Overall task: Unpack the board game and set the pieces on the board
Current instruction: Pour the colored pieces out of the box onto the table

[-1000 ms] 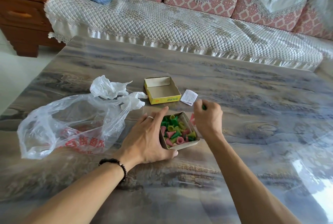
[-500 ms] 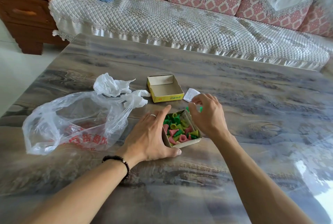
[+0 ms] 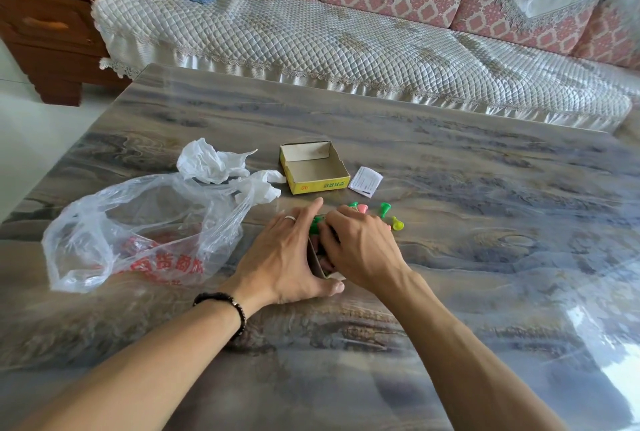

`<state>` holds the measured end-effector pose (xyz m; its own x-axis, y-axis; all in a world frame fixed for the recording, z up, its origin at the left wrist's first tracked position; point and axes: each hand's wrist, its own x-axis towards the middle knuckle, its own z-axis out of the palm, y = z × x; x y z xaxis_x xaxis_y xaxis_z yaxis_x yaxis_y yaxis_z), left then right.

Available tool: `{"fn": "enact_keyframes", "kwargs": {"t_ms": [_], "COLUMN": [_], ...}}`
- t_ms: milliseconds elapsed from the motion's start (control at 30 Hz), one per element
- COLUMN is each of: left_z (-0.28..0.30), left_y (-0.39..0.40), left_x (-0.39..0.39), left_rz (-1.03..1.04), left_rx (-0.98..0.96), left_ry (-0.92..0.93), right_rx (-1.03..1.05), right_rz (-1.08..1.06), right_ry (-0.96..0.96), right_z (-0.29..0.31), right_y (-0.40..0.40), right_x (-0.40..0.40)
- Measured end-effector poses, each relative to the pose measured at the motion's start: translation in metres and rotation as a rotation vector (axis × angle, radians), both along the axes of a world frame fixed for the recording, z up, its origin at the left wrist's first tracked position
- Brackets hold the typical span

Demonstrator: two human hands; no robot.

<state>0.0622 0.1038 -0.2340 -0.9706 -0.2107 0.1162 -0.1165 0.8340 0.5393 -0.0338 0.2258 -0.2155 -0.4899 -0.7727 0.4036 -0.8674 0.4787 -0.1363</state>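
1. My left hand (image 3: 284,257) lies against the left side of the small cardboard box (image 3: 317,266), fingers (image 3: 308,214) straight along its wall and thumb hooked round its near corner, bracing it on the tabletop (image 3: 485,257).
2. My right hand (image 3: 360,250) covers the top of that box, its fingers curled down over the far rim; I cannot tell whether they pinch a piece or only the rim.
3. The box is tipped up on its right side, and only a strip of its left wall and a glimpse of green and pink pieces show between my hands.
4. Loose game pieces (image 3: 384,208) lie on the tabletop just beyond my right knuckles: green ones, a pink one and a yellow-green one.
5. The yellow box lid (image 3: 313,167) sits open side up, further off, with a small folded paper slip (image 3: 365,181) just to its right.
6. A clear plastic bag (image 3: 135,222) with red print lies at my left, near my left hand, crumpled white tissue (image 3: 207,162) behind it.
7. A quilted sofa (image 3: 311,39) stands past the tabletop's far edge.
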Motion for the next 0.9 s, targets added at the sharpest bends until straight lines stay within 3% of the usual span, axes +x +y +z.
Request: {"fn": "enact_keyframes", "kwargs": {"t_ms": [200,333,433,567,700,800,900], "left_z": [0.006,0.007,0.006,0.005,0.005,0.005,0.006], "left_y": [0.002,0.002,0.001,0.0,0.0,0.0,0.0], "left_x": [0.001,0.002,0.002,0.003,0.002,0.002,0.002], "left_rz": [0.016,0.022,0.014,0.012,0.011,0.014,0.015], "left_rx": [-0.031,-0.047,-0.049,-0.047,-0.053,-0.044,-0.037], "left_ry": [-0.006,-0.007,0.009,0.025,0.027,0.025,0.028], "right_rx": [-0.132,-0.411,-0.562,-0.377,-0.139,-0.077,-0.182], "right_rz": [-0.107,-0.271,-0.446,-0.628,-0.558,-0.524,-0.473], "right_ry": [-0.162,-0.407,-0.447,-0.321,-0.306,-0.249,-0.078], "right_z": [0.0,0.017,0.025,0.008,-0.007,-0.002,0.01], "right_y": [-0.003,-0.001,0.012,0.034,0.036,0.034,0.032], "right_x": [-0.005,-0.015,-0.037,-0.052,-0.049,-0.044,-0.036]}}
